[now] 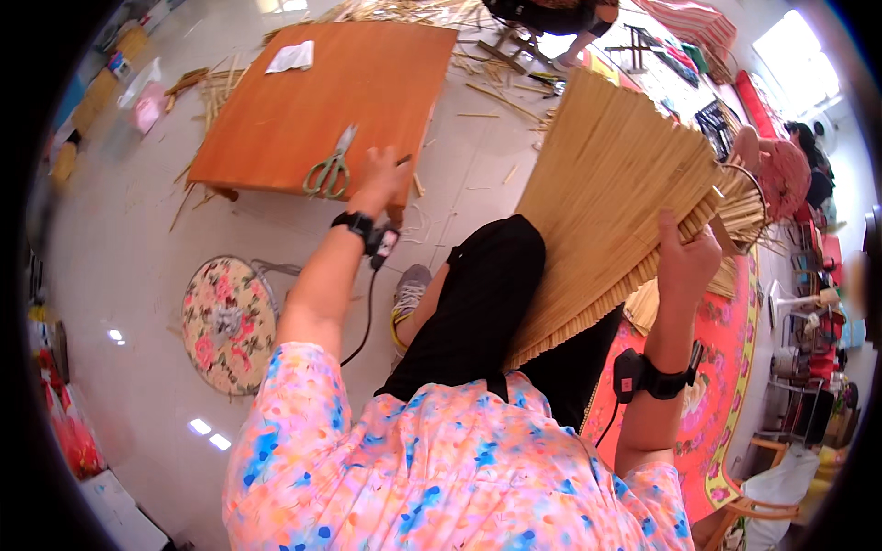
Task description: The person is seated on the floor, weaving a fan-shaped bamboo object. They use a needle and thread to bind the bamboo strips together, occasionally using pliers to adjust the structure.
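My right hand [687, 262] is closed on the edge of a fan-shaped panel of straw-coloured strips [606, 193]. The panel stands tilted across my lap, leaning against my dark-trousered leg. Over the orange wooden table's [285, 119] near right corner is my left hand [375, 179], blurred, its fingers drawn in around a small dark thing too small to name. Just left of that hand lie green-handled scissors [328, 173], blades pointing away. Beside my right hand, a round container [744, 197] holds a bundle of similar strips.
A white cloth [291, 57] lies on the table's far part. Loose strips [501, 99] litter the tiled floor. A round floral stool [228, 324] stands at left, and a red floral mat [707, 367] spreads at right. Another person [551, 16] sits beyond the table.
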`<move>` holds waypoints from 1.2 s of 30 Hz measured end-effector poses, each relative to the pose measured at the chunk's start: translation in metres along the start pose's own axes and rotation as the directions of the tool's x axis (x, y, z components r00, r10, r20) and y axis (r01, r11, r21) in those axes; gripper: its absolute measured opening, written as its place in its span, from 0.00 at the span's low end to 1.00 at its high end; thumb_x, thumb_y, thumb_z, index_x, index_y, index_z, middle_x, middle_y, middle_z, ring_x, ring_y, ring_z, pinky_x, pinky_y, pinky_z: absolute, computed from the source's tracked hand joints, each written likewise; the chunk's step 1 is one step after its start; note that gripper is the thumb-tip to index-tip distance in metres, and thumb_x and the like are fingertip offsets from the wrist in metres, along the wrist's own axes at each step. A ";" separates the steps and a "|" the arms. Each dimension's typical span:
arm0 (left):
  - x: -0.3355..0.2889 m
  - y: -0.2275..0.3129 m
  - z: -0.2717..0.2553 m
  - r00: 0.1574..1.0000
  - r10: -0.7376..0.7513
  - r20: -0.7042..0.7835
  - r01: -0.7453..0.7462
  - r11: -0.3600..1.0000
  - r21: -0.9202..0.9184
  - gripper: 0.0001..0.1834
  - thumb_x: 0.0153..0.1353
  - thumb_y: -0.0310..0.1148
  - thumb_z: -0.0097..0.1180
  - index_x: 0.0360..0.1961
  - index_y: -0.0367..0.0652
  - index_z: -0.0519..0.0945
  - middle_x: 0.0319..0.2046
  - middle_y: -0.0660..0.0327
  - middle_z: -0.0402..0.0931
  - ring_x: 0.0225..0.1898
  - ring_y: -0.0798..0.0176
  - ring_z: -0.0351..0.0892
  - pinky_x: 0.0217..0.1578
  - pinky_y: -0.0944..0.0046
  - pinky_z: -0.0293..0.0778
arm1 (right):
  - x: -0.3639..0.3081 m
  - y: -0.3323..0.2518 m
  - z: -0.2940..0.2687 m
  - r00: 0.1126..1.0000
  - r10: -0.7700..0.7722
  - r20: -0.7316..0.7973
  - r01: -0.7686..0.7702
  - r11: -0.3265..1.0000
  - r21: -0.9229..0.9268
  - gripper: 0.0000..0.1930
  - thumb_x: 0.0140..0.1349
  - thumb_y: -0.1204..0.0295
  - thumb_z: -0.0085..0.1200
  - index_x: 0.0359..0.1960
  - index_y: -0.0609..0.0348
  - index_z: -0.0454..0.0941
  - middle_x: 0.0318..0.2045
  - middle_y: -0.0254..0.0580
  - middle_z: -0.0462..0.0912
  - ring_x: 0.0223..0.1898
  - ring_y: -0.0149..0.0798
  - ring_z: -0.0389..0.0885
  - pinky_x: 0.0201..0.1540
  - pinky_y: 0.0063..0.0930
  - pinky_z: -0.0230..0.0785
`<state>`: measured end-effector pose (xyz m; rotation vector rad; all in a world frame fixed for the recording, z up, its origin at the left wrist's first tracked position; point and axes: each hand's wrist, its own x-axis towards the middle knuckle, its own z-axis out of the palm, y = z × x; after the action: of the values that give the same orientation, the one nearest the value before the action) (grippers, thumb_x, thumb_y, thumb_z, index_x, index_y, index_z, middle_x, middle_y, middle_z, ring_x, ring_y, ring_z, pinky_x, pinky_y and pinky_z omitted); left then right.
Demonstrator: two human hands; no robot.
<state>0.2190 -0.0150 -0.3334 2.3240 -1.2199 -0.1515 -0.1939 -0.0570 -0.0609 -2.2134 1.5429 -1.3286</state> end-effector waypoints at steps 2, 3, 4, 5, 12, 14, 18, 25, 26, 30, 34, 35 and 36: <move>-0.012 -0.012 0.029 0.976 0.169 -0.136 -0.148 0.977 0.156 0.20 0.58 0.41 0.58 0.49 0.44 0.74 0.49 0.44 0.70 0.52 0.40 0.68 0.50 0.47 0.69 | 0.004 0.007 -0.010 1.000 -0.021 -0.019 0.019 0.997 -0.080 0.16 0.53 0.62 0.64 0.33 0.65 0.82 0.22 0.47 0.83 0.24 0.41 0.83 0.31 0.32 0.73; -0.020 -0.006 0.030 0.978 0.198 -0.070 -0.184 0.968 0.172 0.20 0.58 0.42 0.59 0.49 0.45 0.74 0.50 0.45 0.69 0.51 0.41 0.69 0.49 0.47 0.69 | 0.005 0.006 -0.014 1.000 -0.022 -0.007 0.021 0.984 -0.178 0.16 0.53 0.62 0.64 0.32 0.65 0.82 0.21 0.47 0.83 0.22 0.38 0.82 0.30 0.31 0.72; -0.025 0.000 0.027 0.974 0.225 -0.006 -0.220 0.957 0.188 0.21 0.57 0.42 0.59 0.50 0.46 0.74 0.50 0.46 0.69 0.51 0.42 0.69 0.48 0.47 0.69 | 0.005 0.000 -0.018 1.000 0.022 0.017 -0.019 0.980 -0.196 0.15 0.54 0.63 0.64 0.33 0.66 0.82 0.22 0.45 0.83 0.23 0.35 0.81 0.30 0.29 0.72; -0.029 -0.012 0.028 0.971 0.238 -0.030 -0.228 0.954 0.195 0.20 0.57 0.42 0.59 0.49 0.46 0.74 0.48 0.46 0.70 0.49 0.42 0.70 0.47 0.47 0.69 | 0.005 -0.010 -0.017 0.997 0.063 0.052 -0.052 0.979 -0.195 0.15 0.55 0.65 0.64 0.33 0.67 0.82 0.23 0.44 0.83 0.24 0.32 0.80 0.31 0.28 0.71; -0.016 0.017 0.017 0.823 -0.035 0.567 0.544 0.332 -0.770 0.11 0.64 0.38 0.52 0.33 0.41 0.76 0.40 0.57 0.74 0.40 0.64 0.75 0.38 0.61 0.74 | 0.002 -0.019 -0.014 0.957 0.229 0.177 -0.256 0.956 0.146 0.15 0.58 0.70 0.64 0.41 0.71 0.80 0.34 0.39 0.84 0.33 0.25 0.78 0.37 0.22 0.72; -0.045 0.068 -0.003 0.843 0.164 0.513 0.513 0.047 -0.857 0.15 0.68 0.39 0.46 0.37 0.39 0.78 0.38 0.60 0.76 0.36 0.68 0.75 0.37 0.66 0.75 | 0.001 -0.011 -0.017 0.960 0.212 0.181 -0.240 0.959 0.153 0.16 0.58 0.70 0.64 0.42 0.72 0.79 0.35 0.40 0.84 0.34 0.26 0.79 0.38 0.22 0.73; -0.137 0.200 -0.086 0.900 0.334 0.281 0.289 0.028 -0.957 0.12 0.67 0.35 0.45 0.37 0.37 0.76 0.46 0.58 0.73 0.46 0.66 0.74 0.47 0.64 0.75 | -0.002 -0.010 -0.011 0.979 0.167 0.116 -0.194 0.938 0.286 0.15 0.55 0.66 0.64 0.36 0.68 0.83 0.24 0.35 0.85 0.26 0.21 0.78 0.30 0.23 0.71; -0.195 0.251 -0.077 0.788 0.596 -0.156 -0.378 0.269 -0.886 0.08 0.50 0.25 0.64 0.32 0.37 0.80 0.50 0.46 0.64 0.44 0.48 0.73 0.44 0.59 0.72 | 0.000 -0.023 -0.007 0.971 0.203 0.128 -0.234 0.924 0.303 0.14 0.53 0.68 0.62 0.36 0.68 0.83 0.26 0.34 0.85 0.28 0.21 0.79 0.32 0.22 0.73; -0.196 0.254 -0.077 0.789 0.593 -0.160 -0.385 0.275 -0.881 0.07 0.50 0.24 0.63 0.30 0.35 0.78 0.50 0.47 0.63 0.43 0.51 0.73 0.43 0.61 0.72 | 0.000 -0.023 -0.008 0.969 0.206 0.133 -0.238 0.923 0.303 0.14 0.53 0.68 0.62 0.36 0.68 0.83 0.26 0.35 0.85 0.28 0.21 0.79 0.32 0.22 0.73; -0.192 0.265 -0.080 0.781 0.585 -0.219 -0.451 0.287 -0.845 0.07 0.50 0.20 0.61 0.27 0.32 0.74 0.50 0.48 0.62 0.40 0.55 0.73 0.39 0.64 0.72 | 0.001 -0.022 -0.007 0.973 0.195 0.126 -0.226 0.921 0.317 0.13 0.53 0.69 0.61 0.35 0.68 0.83 0.26 0.36 0.86 0.28 0.21 0.80 0.32 0.22 0.74; -0.192 0.275 -0.078 0.781 0.548 -0.301 -0.515 0.291 -0.807 0.07 0.49 0.20 0.62 0.28 0.31 0.75 0.46 0.48 0.65 0.36 0.54 0.74 0.37 0.63 0.72 | -0.001 -0.027 -0.005 0.970 0.209 0.123 -0.240 0.898 0.369 0.13 0.53 0.69 0.61 0.36 0.68 0.83 0.26 0.36 0.86 0.27 0.22 0.80 0.31 0.22 0.74; -0.193 0.276 -0.079 0.783 0.556 -0.278 -0.503 0.303 -0.809 0.07 0.49 0.21 0.62 0.27 0.31 0.75 0.43 0.48 0.66 0.35 0.54 0.73 0.35 0.63 0.72 | -0.001 -0.028 -0.005 0.970 0.211 0.123 -0.242 0.894 0.377 0.13 0.53 0.69 0.61 0.36 0.68 0.82 0.26 0.36 0.86 0.27 0.22 0.80 0.31 0.22 0.74; -0.193 0.277 -0.081 0.786 0.564 -0.253 -0.489 0.316 -0.813 0.07 0.49 0.21 0.62 0.27 0.31 0.75 0.41 0.48 0.66 0.34 0.54 0.73 0.34 0.63 0.72 | -0.001 -0.030 -0.006 0.968 0.214 0.128 -0.245 0.910 0.335 0.13 0.54 0.70 0.62 0.36 0.69 0.82 0.26 0.37 0.85 0.27 0.22 0.80 0.31 0.22 0.73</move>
<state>-0.0737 0.0395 -0.1553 0.9690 -1.4343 -0.4917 -0.1777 -0.0396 -0.0415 -1.7900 1.3614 -1.2950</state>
